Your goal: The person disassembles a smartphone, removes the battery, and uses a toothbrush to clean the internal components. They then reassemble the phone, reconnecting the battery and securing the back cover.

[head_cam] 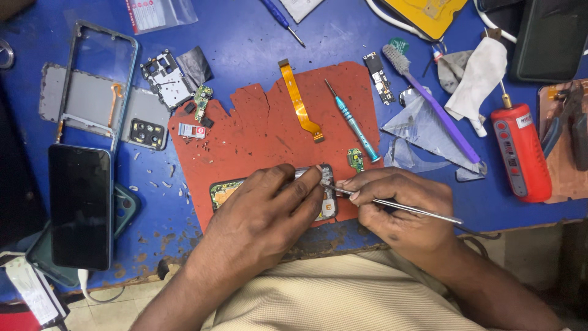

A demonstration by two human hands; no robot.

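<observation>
the person is sitting at a blue worktable (257, 37), and a worn red mat (257, 135) is lying across the middle of it. the left hand (269, 202) is lying over a phone circuit board (223, 191) at the near edge of the mat, fingers pressed together and curling down onto the board, covering most of it; only the green left end and the right end with its metal shields are showing. the right hand (398, 205) is sitting just beside it, thumb and fingertips pinching a pair of thin metal tweezers (392, 204), and the tips are touching the right end of the board.

farther back on the mat, an orange flex cable (299, 101) and a teal screwdriver (354, 122) are lying side by side but apart, with a small green board (355, 159) near the screwdriver's handle. a purple brush (429, 104) is resting to the right, off the mat, and a red cylindrical tool (520, 150) is lying beyond it. a dark phone (79, 205) is lying face up at the left, below an empty phone frame (98, 86).
</observation>
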